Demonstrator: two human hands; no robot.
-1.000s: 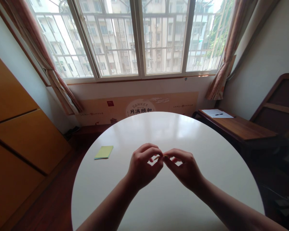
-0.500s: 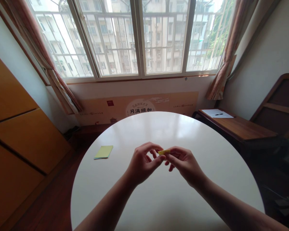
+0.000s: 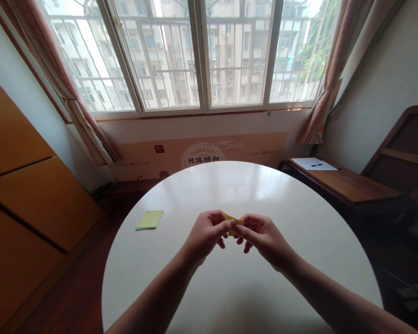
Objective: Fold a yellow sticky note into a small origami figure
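Note:
A small folded piece of yellow paper is pinched between both hands above the white round table. My left hand is closed on its left side, thumb towards me and fingers behind. On the right side my right hand grips it the same way, and the two thumbs meet at the middle. The fingers and thumbs cover much of the paper, so its full folded shape is hidden. Left of my left hand, a stack of yellow-green square paper with a bluish lower edge lies flat on the table.
Behind the table, a printed board leans below the barred window. A wooden side table at the right bears white paper and a dark pen. Orange-brown cabinets stand at the left.
The yellow paper has turned from edge-on to showing more of its face. My thumbs have come together on it, and my left fingers have moved behind it. The paper stack has stayed put.

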